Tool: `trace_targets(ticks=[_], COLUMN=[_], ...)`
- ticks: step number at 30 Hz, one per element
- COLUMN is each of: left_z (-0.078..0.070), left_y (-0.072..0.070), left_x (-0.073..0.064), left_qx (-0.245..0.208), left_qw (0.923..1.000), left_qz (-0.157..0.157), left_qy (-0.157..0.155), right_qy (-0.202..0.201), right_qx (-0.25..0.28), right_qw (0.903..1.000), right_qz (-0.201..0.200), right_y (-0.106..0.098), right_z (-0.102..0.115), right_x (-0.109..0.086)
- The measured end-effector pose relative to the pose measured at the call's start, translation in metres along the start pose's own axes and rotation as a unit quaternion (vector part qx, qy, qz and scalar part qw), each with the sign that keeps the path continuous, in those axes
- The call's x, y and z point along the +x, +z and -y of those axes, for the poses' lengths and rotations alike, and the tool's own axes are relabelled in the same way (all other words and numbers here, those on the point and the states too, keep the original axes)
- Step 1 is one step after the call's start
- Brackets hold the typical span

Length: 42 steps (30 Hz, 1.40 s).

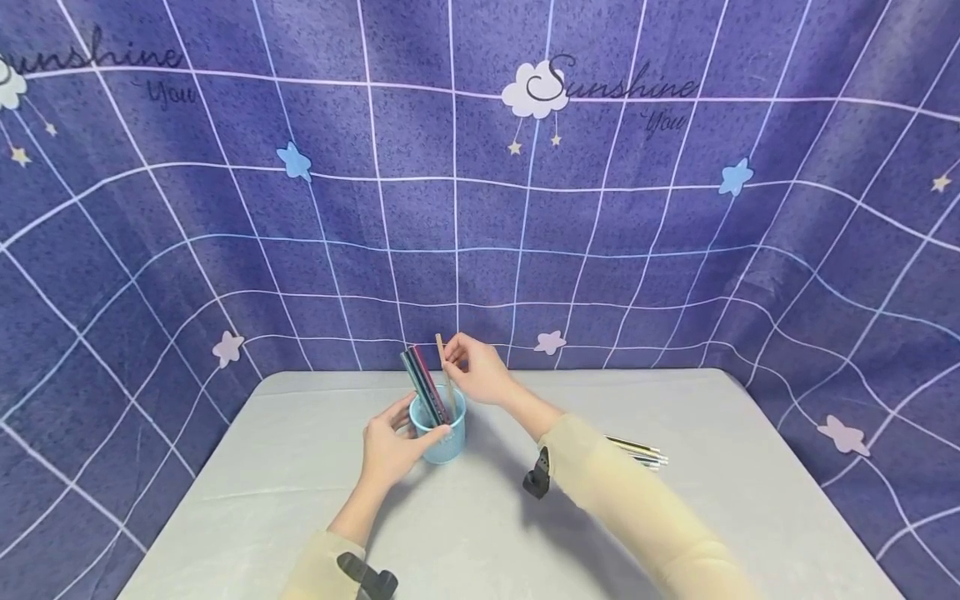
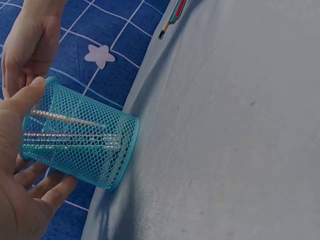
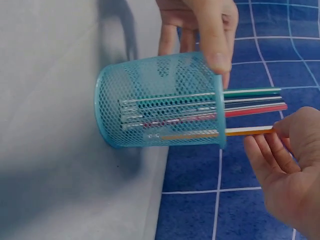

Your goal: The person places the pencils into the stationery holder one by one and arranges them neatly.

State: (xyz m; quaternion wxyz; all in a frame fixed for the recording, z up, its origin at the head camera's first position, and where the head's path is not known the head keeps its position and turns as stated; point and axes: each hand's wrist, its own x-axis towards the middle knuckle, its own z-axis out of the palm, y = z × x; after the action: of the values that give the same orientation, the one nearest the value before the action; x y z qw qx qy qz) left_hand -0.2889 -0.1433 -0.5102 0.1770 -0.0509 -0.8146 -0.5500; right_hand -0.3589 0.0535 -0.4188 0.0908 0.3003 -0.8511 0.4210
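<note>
A light-blue mesh pen cup [image 1: 446, 449] stands upright on the table, and my left hand [image 1: 392, 446] grips its side, thumb near the rim and fingers curved round the far wall. Inside lean several pencils [image 3: 252, 102] in green, dark and red. An orange-yellow pencil [image 3: 250, 131] stands apart from them, its lower part within the cup. My right hand [image 1: 480, 371], above the rim, pinches this pencil's upper end between thumb and fingers. Through the mesh in the left wrist view, the lower ends of the pencils [image 2: 75, 140] show.
Several more pencils [image 1: 645, 454] lie on the white tabletop [image 1: 300, 492] to the right, partly covered by my right sleeve [image 1: 600, 475]. A purple-blue gridded cloth [image 1: 420, 275] hangs behind the table and along both sides.
</note>
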Motion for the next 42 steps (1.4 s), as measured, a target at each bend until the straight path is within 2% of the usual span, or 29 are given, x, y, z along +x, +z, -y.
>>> trace_targets(ticks=[5,11,17,25,31,42], left_z=[0.000,-0.001,-0.002,-0.001,-0.002,-0.001], left_y=[-0.001,-0.002,-0.002,0.000,0.000,0.001], left_x=[0.000,0.000,-0.001,0.001,0.000,0.001], left_qx=[-0.005,-0.011,-0.012,-0.011,-0.010,-0.010], left_qw=[1.0000,0.9998,0.9999,0.9999,0.9999,0.9999], left_qz=[0.003,0.009,0.007,0.007,0.002,0.005], left_qy=[-0.007,-0.011,-0.010,-0.004,-0.003,-0.011], right_qy=[0.005,-0.004,0.001,-0.021,-0.029,-0.005], right_qx=[-0.021,-0.034,-0.035,-0.028,-0.036,-0.061], right_qw=[0.9997,0.9994,0.9993,0.9991,0.9982,0.9974], right_qz=[0.013,0.009,0.010,-0.022,-0.038,-0.038], right_y=[0.011,0.023,0.028,0.025,0.006,-0.059], right_z=[-0.003,-0.008,-0.007,-0.007,-0.009,-0.030], right_x=[0.004,0.007,0.006,0.005,-0.001,-0.021])
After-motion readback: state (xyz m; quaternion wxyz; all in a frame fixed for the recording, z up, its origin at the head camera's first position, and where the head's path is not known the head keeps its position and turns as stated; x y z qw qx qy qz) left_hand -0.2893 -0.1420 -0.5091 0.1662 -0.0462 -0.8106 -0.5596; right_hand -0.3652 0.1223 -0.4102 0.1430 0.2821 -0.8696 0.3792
